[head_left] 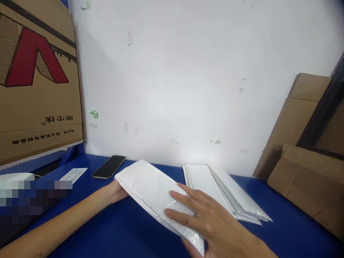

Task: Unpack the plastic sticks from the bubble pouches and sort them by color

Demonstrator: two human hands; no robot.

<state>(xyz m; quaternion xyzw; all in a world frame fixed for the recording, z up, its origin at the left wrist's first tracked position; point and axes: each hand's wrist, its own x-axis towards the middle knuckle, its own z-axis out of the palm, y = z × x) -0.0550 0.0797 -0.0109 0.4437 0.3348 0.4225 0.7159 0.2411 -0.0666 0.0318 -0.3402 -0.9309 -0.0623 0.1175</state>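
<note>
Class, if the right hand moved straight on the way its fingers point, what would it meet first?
The white padded envelope, which the right hand is touching. Beyond it, the phone or left hand seems roughly in line, though depth is unclear.

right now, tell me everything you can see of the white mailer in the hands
The white mailer is a flat, long rectangle with a glossy, plastic-looking skin, its surface bumpy like bubble padding. A narrow border runs along its near long side. It slants over the blue table, from far left to near right. The left hand is at its far-left end, fingers mostly hidden behind it; the right hand spreads its fingers on the upper face. Whether it is sealed cannot be told.
</note>
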